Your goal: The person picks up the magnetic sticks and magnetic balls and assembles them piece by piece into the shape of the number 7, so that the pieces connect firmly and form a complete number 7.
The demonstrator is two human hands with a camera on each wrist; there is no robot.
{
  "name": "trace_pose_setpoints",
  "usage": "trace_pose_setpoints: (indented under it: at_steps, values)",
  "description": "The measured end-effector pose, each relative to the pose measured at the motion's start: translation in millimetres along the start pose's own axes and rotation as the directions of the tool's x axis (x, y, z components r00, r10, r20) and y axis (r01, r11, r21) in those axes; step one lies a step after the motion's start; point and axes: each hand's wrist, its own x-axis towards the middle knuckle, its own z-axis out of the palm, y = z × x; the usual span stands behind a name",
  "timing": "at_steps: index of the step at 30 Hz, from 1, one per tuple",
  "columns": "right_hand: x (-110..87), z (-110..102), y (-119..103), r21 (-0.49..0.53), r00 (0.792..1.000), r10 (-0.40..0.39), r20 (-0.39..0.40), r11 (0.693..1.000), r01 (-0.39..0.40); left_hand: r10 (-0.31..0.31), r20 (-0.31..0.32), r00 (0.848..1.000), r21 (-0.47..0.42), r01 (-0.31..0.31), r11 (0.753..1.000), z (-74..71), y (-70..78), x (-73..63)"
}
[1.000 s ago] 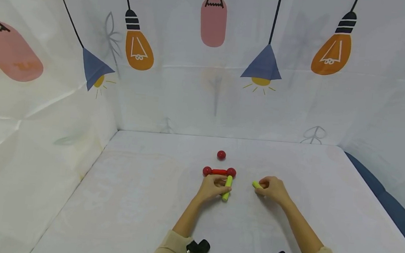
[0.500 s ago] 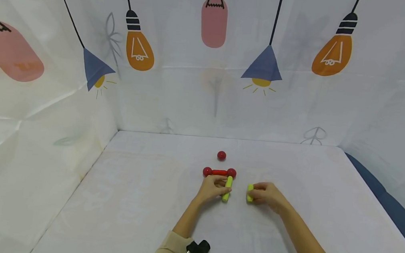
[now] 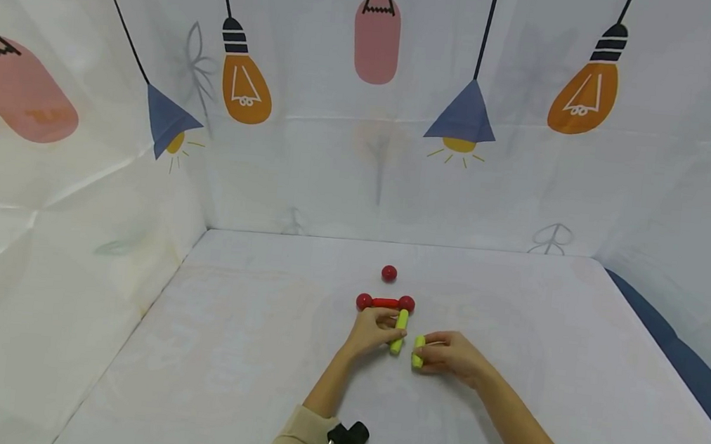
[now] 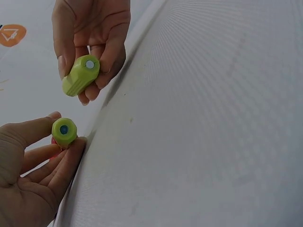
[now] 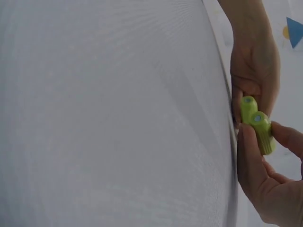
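My left hand (image 3: 372, 332) pinches a yellow-green magnetic rod (image 3: 399, 332) between thumb and fingers. The rod's upper end is right at the red ball (image 3: 407, 303) on the right of a red rod (image 3: 385, 302); another red ball (image 3: 364, 302) sits at that rod's left end. A second yellow-green rod (image 3: 418, 352) is pinched in my right hand (image 3: 453, 355), a little to the right of and below the first. In the left wrist view, the left-hand rod (image 4: 64, 132) shows a round metallic disc in its end, as does the right-hand rod (image 4: 81, 75).
A loose red ball (image 3: 389, 273) lies behind the red rod on the white table (image 3: 255, 354). Printed white sheeting (image 3: 309, 168) stands at the table's back and left. Black wrist cameras (image 3: 349, 436) sit at both sleeves.
My right hand has come left and toward me, turning its yellow-green rod roughly upright in the head view, close to the other rod. My left hand and the red pieces have stayed in place.
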Motion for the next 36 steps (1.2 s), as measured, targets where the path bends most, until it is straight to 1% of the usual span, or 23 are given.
trace_pose_setpoints:
  at_steps: [4, 11, 18, 23, 30, 32, 36]
  values:
    - [0.0, 5.1, 1.2, 0.021, 1.0, 0.004, 0.029, 1.0, -0.004, 0.015, -0.002, 1.0, -0.002, -0.015, 1.0, 0.5, -1.0, 0.4]
    - [-0.7, 19.4, 2.4, 0.02, 0.998, 0.026, 0.058, 0.999, -0.027, 0.023, -0.007, 1.0, -0.011, -0.023, 1.0, 0.6, 0.7, -1.1]
    - [0.7, 33.9, 5.3, 0.067, 0.994, 0.006, 0.11, 0.998, -0.014, 0.034, -0.004, 0.999, -0.015, -0.034, 0.999, 0.1, 1.5, -1.9]
    - [2.3, 41.8, 6.3, 0.075, 0.994, 0.01, 0.113, 0.997, -0.018, 0.039, -0.006, 0.999, -0.009, -0.039, 0.999, 0.0, 1.8, -1.3]
    - [4.8, 47.6, 8.1, 0.084, 0.995, 0.038, 0.096, 0.995, -0.046, 0.021, 0.001, 1.0, -0.003, -0.021, 1.0, -0.3, 1.2, -0.3]
    - [5.6, 48.4, 8.0, 0.09, 0.995, 0.043, 0.086, 0.995, -0.051, 0.018, 0.008, 1.0, -0.009, -0.018, 1.0, -1.0, 4.5, -1.9]
    - [6.2, 49.9, 6.9, 0.103, 0.996, 0.059, 0.068, 0.993, -0.066, 0.02, 0.027, 0.999, -0.029, -0.019, 0.999, -5.9, 24.9, -11.7]
